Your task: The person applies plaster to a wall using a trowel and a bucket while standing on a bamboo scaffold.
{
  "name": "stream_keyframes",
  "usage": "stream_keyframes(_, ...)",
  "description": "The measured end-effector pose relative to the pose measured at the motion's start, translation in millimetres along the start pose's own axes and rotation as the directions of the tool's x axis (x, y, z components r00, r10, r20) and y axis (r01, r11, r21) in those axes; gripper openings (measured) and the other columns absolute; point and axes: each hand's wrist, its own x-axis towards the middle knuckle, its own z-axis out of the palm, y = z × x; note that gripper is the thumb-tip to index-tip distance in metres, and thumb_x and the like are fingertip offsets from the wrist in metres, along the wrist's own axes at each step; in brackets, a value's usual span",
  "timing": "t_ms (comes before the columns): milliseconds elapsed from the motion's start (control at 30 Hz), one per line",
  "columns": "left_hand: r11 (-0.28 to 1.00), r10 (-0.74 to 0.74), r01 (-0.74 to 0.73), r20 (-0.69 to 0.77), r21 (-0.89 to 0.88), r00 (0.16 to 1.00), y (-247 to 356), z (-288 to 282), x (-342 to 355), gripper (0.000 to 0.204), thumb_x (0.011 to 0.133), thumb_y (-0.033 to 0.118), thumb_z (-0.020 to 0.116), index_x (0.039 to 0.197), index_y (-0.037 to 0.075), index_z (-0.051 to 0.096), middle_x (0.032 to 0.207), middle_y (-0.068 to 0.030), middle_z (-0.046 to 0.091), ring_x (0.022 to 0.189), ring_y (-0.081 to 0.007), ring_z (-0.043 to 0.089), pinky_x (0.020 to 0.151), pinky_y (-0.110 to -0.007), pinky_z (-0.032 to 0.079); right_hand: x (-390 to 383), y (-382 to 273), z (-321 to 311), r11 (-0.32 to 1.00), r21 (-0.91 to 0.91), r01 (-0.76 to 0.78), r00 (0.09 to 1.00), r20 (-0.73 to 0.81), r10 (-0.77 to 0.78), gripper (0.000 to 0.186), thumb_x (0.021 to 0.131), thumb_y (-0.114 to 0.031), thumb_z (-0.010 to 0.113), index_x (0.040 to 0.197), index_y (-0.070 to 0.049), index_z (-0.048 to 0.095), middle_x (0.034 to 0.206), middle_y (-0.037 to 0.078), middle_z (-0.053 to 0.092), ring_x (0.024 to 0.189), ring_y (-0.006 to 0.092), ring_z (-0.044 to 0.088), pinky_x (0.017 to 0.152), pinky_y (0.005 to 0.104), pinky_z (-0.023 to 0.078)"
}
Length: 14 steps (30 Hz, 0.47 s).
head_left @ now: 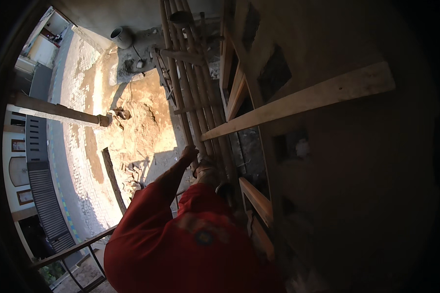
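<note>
My left hand (189, 153) is closed round the outer pole of a platform of long bamboo poles (194, 93). My left arm reaches forward to it from a red sleeve. Just right of that hand, part of my leg or foot (208, 175) shows over the poles. My right hand is not in view. A dark rounded thing (225, 189) near my right side is too dim to make out. A long pale wooden board (303, 102) slants from beside the poles toward the wall on the right.
Wooden frames (256, 202) and dark openings line the wall (337, 161) at right. Far below lie sunlit sand (137, 117), a bucket (121, 37) and a paved street (76, 146). A metal railing (78, 249) stands at lower left; a beam (58, 110) juts in above it.
</note>
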Motion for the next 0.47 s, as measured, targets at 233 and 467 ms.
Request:
stream_keyframes(233, 0.994, 0.109, -0.109, 0.038, -0.008, 0.993, 90.7, -39.5, 59.6, 0.042, 0.088, 0.015, 0.065, 0.126, 0.001, 0.055, 0.075, -0.0067, 0.061, 0.059, -0.0144, 0.057, 0.051, -0.031, 0.049, 18.5, -52.2, 102.5, 0.935, -0.288, -0.206, 0.978, -0.060, 0.198, 0.067, 0.101, -0.045, 0.045, 0.152, -0.006, 0.026, 0.160, 0.021, 0.005, 0.146, 0.0429, 0.009, 0.112, 0.0660, 0.014)
stream_keyframes(467, 0.979, -0.186, 0.181, -0.049, -0.092, 0.981, 81.9, -136.5, 64.3, 0.055, 0.087, 0.019, 0.069, 0.136, 0.005, 0.049, 0.078, -0.0083, 0.063, 0.060, -0.0157, 0.057, 0.052, -0.033, 0.052, 21.2, -64.4, 126.2, 0.851, -0.397, -0.344, 0.938, -0.103, 0.331, 0.074, 0.100, -0.049, 0.044, 0.155, -0.008, 0.016, 0.161, 0.019, -0.004, 0.148, 0.0410, 0.001, 0.113, 0.0655, 0.010)
